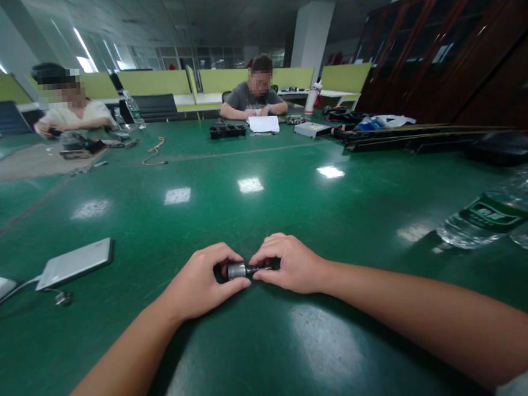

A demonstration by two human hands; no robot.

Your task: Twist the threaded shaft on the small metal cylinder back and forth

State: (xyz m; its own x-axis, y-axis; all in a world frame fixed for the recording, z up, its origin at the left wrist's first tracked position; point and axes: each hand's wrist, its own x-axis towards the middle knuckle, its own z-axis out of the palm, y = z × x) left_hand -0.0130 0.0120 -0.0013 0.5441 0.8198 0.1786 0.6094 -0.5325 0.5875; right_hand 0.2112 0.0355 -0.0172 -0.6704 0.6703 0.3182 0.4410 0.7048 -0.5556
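Over the green table (258,367), my left hand (201,281) grips a short silver metal cylinder (237,271) between thumb and fingers. A dark ridged rod (252,270), perhaps a screw or a spring on a shaft, extends from the cylinder's right end. My right hand (296,265) pinches this rod, its fingertips close beside the cylinder. The piece lies roughly level, and fingers partly cover both of its ends. Whether it touches the tabletop, I cannot tell.
A silver flat box (75,263) with a white cable is at left. Clear water bottles (469,223) lie at right. Black strips (404,137) sit at the far right. Across the table are two people, a black tray-like part (227,130) and white paper (263,124).
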